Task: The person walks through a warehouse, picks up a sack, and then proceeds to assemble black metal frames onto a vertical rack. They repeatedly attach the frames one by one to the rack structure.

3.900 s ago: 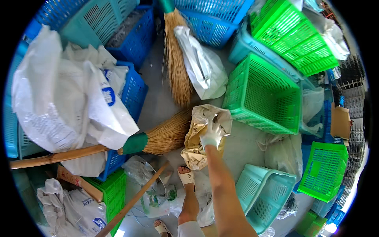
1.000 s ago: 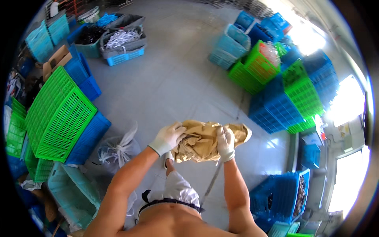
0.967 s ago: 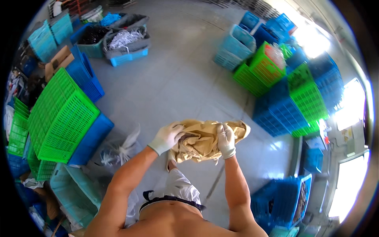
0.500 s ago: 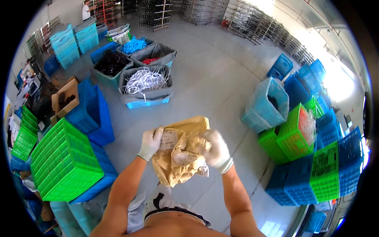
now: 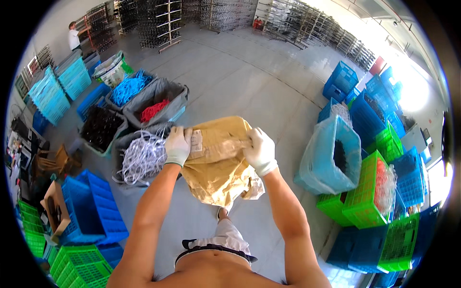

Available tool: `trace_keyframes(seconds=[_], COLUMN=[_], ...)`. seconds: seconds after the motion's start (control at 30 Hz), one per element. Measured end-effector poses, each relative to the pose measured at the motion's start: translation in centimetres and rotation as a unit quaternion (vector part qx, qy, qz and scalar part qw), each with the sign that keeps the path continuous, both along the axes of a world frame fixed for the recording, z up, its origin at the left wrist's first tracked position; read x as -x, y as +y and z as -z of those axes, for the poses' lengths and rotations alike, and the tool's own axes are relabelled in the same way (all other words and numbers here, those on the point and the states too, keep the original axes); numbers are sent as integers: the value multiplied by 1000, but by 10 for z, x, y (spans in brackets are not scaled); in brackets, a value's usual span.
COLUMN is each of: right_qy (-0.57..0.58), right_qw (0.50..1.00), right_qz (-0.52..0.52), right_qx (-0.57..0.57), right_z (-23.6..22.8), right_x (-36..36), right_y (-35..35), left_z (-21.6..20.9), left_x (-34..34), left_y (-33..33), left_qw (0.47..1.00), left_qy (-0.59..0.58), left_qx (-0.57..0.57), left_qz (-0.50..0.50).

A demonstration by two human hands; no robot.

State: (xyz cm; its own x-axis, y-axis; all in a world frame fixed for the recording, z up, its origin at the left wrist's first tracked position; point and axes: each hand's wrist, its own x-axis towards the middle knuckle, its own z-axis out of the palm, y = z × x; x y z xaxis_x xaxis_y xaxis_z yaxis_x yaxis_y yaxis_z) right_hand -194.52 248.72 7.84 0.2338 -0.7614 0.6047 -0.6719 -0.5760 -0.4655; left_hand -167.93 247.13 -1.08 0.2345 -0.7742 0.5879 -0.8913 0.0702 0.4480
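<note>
A crumpled tan sack (image 5: 218,170) with a white label (image 5: 196,141) hangs in front of my body. My left hand (image 5: 178,145), in a white glove, is closed on its left edge beside the label. The sack's right side is pinched in my right hand (image 5: 260,151), also gloved in white. Between them the upper part is drawn fairly flat, while the lower part hangs in loose folds. Past my left hand stands a lined tub of white strips (image 5: 143,157), partly hidden by that hand.
Tubs of red strips (image 5: 154,111), blue strips (image 5: 129,88) and black pieces (image 5: 101,129) stand at the left. Blue crates (image 5: 103,204) are stacked nearer. On the right are a plastic-lined bin (image 5: 312,161) and green crates (image 5: 367,192). A person (image 5: 74,37) stands near far racks (image 5: 161,24).
The sack has gone from bunched up to spread wider between my hands. My right hand now grips its right edge. The tubs at the left appear closer as my view has shifted.
</note>
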Motion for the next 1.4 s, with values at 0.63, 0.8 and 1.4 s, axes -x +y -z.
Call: trace_keyframes(seconds=[0.63, 0.8, 1.4], right_qy=[-329, -415, -366], right_qw=[781, 464, 555], right_qz=[258, -56, -151], right_qx=[-464, -780, -731], right_z=[155, 105, 100], right_x=[32, -68, -237], right_y=[-651, -710, -1167], left_z=[-82, -86, -41], left_x=[-93, -132, -415], left_y=[-525, -599, -790], left_qw=[876, 946, 790], left_qy=[449, 285, 210], left_qx=[43, 94, 245], left_qz=[174, 120, -521])
